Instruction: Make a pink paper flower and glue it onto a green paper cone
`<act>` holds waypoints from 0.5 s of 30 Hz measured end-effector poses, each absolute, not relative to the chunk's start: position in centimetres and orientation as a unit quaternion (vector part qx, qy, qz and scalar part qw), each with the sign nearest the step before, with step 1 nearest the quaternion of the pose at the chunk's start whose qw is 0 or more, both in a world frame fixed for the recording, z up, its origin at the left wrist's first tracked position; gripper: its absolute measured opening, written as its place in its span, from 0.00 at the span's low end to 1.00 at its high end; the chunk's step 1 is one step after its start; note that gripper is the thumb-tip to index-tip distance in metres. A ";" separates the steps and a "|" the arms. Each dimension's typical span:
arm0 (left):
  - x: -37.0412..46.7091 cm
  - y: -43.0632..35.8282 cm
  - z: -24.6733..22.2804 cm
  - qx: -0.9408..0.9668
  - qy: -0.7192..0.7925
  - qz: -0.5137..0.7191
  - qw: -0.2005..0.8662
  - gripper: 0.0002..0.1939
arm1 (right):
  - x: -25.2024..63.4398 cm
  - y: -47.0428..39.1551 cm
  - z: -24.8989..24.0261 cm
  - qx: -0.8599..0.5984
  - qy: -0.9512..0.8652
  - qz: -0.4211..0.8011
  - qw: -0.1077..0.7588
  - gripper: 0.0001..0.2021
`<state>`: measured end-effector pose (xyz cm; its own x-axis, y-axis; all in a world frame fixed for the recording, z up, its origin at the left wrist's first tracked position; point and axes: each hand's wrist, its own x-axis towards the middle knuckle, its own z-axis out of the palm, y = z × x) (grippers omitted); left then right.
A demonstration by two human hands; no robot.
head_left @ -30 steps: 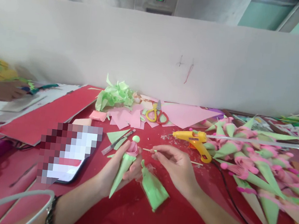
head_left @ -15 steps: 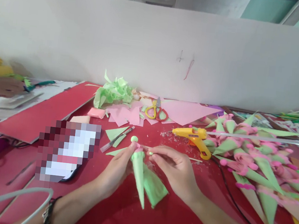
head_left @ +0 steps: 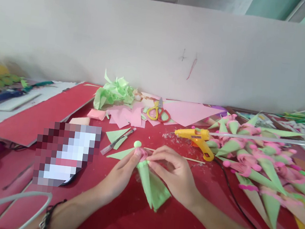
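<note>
My left hand (head_left: 122, 173) is closed round the pink top of a light green paper cone (head_left: 146, 182), whose point hangs down toward me. A pink curled paper centre (head_left: 142, 154) rises from its rim. My right hand (head_left: 177, 172) pinches at the right side of the rim, its fingertips holding a small green soft lump that they partly hide. Just above my left thumb sits a green ball (head_left: 137, 144). Behind the cone lies a green plastic-looking packet (head_left: 161, 197). A thin wooden stick (head_left: 195, 160) extends beyond my right fingers.
A yellow glue gun (head_left: 198, 136) lies at right, beside a pile of pink and green paper cones (head_left: 257, 161). Scissors (head_left: 158, 112), pink paper (head_left: 191, 113) and crumpled green paper (head_left: 116, 92) lie behind. A phone (head_left: 70, 156), blurred out, and a pen (head_left: 117, 142) are at left.
My right hand has brought the small green lump left and down onto the cone's rim. The cone has tilted, its point swinging right. A person's hand at far left has left the view.
</note>
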<state>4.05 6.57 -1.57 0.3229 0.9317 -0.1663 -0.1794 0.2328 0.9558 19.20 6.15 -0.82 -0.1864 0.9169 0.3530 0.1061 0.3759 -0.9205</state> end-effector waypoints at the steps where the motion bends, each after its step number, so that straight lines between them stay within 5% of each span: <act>1: 4.0 6.5 -1.6 0.464 0.410 0.416 0.666 0.15 | 19.2 6.1 -0.9 -0.388 -0.657 0.406 0.503 0.05; 9: 3.9 6.3 -1.3 0.484 0.403 0.426 0.650 0.14 | 19.1 6.3 -1.0 -0.348 -0.608 0.513 0.496 0.01; 15: 3.4 6.2 -1.4 0.485 0.419 0.423 0.641 0.10 | 18.9 6.4 -1.3 -0.331 -0.575 0.587 0.464 0.09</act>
<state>3.45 6.24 -1.40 0.2921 0.9479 -0.1267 -0.1354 0.1722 0.9757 18.86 6.41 -1.29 -0.3504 0.9254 0.1443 -0.1630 0.0915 -0.9824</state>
